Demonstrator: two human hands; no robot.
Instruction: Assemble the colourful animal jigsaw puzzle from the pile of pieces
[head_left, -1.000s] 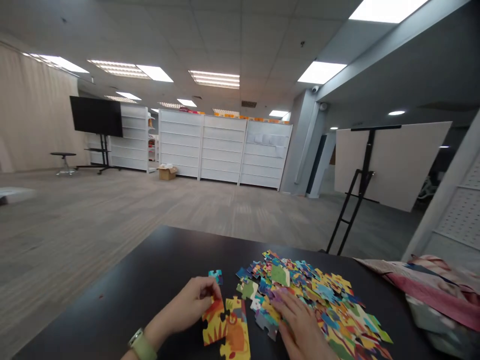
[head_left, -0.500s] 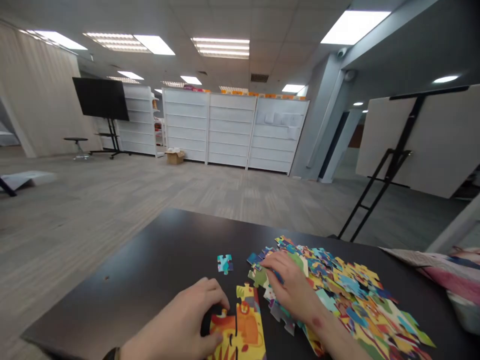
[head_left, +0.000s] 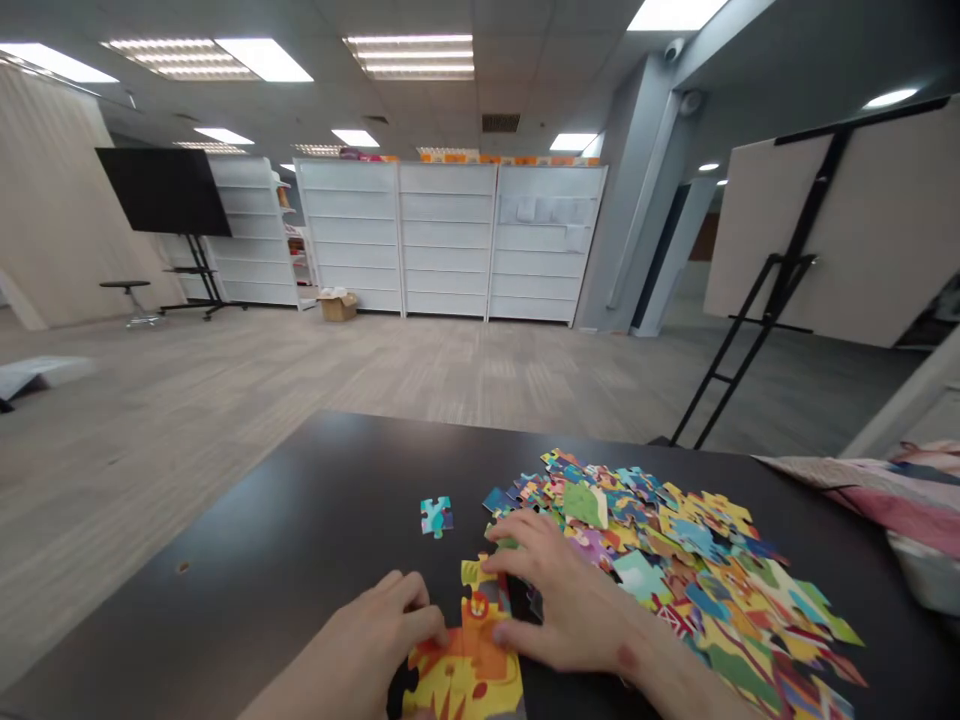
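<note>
Low in the head view, a joined section of jigsaw puzzle (head_left: 480, 675) lies flat on the dark table, yellow and orange with a small lion face. My left hand (head_left: 379, 635) grips its left part, fingertips bent down on the orange area and thumb near the bottom edge of the view. My right hand (head_left: 559, 595) holds the right side, with the thumb on the orange part and the index finger by the top corner. Above the section, a single turquoise puzzle piece (head_left: 436, 517) lies apart.
A large heap of loose puzzle pieces (head_left: 697, 570) covers the right side of the black table (head_left: 300, 520). Crumpled pink and white cloth (head_left: 885, 510) lies at the far right. Beyond the table stand a board on a black easel (head_left: 780, 270) and white shelving (head_left: 442, 240).
My right hand has moved from the heap to the puzzle section's right side. The gap between the section's left and right parts has closed. The camera view has shifted slightly.
</note>
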